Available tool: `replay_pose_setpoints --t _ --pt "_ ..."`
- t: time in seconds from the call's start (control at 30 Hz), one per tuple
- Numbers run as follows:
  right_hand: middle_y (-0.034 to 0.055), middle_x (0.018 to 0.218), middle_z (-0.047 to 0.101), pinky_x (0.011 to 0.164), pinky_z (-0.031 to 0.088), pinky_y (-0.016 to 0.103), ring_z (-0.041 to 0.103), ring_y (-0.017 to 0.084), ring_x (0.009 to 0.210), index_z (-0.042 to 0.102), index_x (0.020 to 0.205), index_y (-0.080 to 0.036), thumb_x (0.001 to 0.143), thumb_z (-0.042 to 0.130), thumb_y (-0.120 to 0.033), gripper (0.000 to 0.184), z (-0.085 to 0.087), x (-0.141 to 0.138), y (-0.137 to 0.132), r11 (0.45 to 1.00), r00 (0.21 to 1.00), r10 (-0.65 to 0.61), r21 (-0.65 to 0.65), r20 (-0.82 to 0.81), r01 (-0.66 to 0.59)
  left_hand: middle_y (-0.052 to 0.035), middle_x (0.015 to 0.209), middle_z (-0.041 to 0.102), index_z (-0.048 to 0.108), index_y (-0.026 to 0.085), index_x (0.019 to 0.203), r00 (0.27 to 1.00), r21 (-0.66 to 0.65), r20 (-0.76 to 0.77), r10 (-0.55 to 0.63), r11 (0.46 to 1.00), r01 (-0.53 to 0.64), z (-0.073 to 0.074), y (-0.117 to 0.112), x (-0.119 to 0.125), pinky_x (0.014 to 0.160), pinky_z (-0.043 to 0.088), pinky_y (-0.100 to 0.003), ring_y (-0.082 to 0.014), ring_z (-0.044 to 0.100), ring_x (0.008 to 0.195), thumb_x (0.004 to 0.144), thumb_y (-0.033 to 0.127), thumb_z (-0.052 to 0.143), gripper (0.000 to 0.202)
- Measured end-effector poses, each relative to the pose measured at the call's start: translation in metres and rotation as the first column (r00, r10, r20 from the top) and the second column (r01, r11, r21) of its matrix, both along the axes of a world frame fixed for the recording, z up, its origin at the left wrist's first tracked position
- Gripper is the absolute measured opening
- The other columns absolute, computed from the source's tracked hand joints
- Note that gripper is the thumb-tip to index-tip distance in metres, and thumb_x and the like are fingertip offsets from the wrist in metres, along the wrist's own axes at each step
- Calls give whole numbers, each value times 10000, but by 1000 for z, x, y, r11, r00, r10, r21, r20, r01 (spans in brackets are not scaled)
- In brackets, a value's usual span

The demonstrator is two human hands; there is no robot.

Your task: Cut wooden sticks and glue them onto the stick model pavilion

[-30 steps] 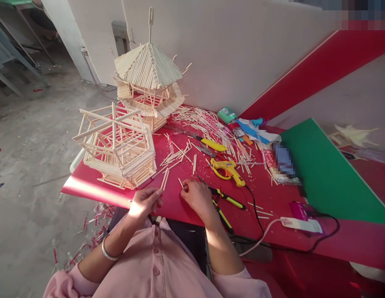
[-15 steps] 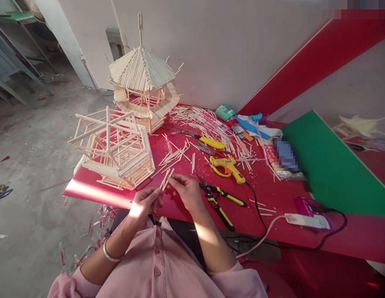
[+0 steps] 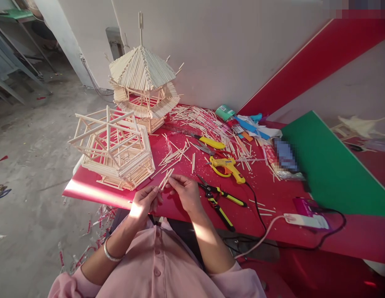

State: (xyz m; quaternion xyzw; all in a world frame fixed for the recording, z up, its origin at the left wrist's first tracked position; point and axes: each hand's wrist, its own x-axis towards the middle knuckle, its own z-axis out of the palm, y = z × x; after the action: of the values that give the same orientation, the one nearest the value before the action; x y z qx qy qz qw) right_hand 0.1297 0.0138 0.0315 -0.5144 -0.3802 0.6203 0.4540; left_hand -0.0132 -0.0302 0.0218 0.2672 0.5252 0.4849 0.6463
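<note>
Both hands meet over the front edge of the red table, closed on a few short, thin wooden sticks (image 3: 166, 179). My left hand (image 3: 144, 202) pinches their lower ends between thumb and fingers. On the other side, my right hand (image 3: 185, 190) grips them near the upper ends with its fingertips. Just left of the hands stands an open six-sided frame (image 3: 111, 149) built of the same pale sticks. Behind it rises a stick pavilion (image 3: 142, 82) with a pointed roof. Loose sticks (image 3: 176, 154) lie on the table a little beyond my fingers.
Pruning shears (image 3: 218, 196), a yellow glue gun (image 3: 228, 165), scissors (image 3: 203, 148) and a yellow-handled cutter (image 3: 212, 142) lie right of my hands. A stick heap (image 3: 198, 118) spreads behind. A green board (image 3: 338, 169) and a power strip (image 3: 307, 221) with cords are farther right.
The sticks between my fingers have shifted very slightly. Both hands stay in nearly the same place, and the things on the table have not moved.
</note>
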Motion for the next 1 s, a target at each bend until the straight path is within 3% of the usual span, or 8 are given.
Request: replay_pose_setpoints --t 0.8,1.0 --pt "24 672 708 476 526 224 641 141 581 723 837 -173 673 780 -447 324 2 -5 -3 1000 999 -1 -16 -53 1 0 527 619 660 137 678 998 52 -53 15 999 -12 4 -1 2 362 248 -198 -53 382 351 717 504 693 371" --pt "21 680 710 486 536 235 653 148 591 721 848 -173 669 777 -453 337 1 -3 -4 1000 1000 -5 -13 -31 5 39 381 472 656 136 588 996 43 -89 -4 999 7 5 -2 1 363 209 -196 -52 328 337 723 500 686 389"
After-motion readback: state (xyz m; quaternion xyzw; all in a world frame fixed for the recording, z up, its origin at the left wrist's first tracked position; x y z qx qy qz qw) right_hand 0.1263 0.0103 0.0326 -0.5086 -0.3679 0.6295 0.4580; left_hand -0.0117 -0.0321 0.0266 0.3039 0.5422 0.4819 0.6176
